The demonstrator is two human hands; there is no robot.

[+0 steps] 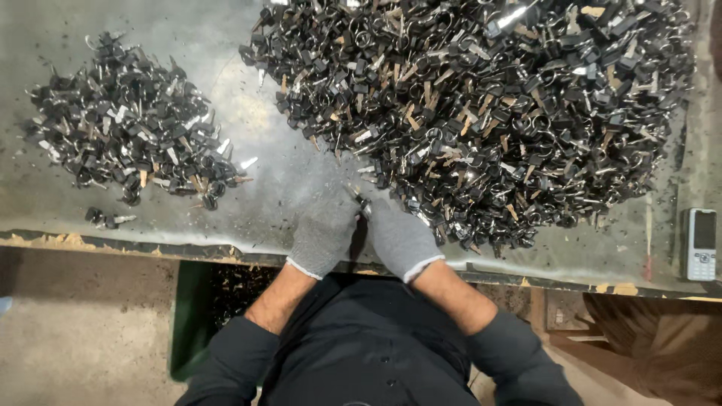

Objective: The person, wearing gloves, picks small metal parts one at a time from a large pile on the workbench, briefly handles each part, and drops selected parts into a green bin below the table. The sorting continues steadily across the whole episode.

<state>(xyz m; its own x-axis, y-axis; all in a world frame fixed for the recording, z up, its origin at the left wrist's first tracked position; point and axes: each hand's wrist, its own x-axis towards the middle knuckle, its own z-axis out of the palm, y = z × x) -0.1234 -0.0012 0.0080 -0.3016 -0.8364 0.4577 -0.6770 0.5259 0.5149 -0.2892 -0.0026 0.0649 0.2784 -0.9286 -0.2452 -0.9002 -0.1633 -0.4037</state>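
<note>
Fingers of both grey-gloved hands meet at the bench (286, 162) edge, pinching a small key (362, 201) between them: left hand (325, 234), right hand (400, 239). Just beyond lies a large heap of keys (496, 105); a smaller pile (131, 128) sits left, a mobile phone (701, 244) far right.

Metal bench (271, 180) (scuffed): key piles (481, 113), phone (700, 243).
</note>
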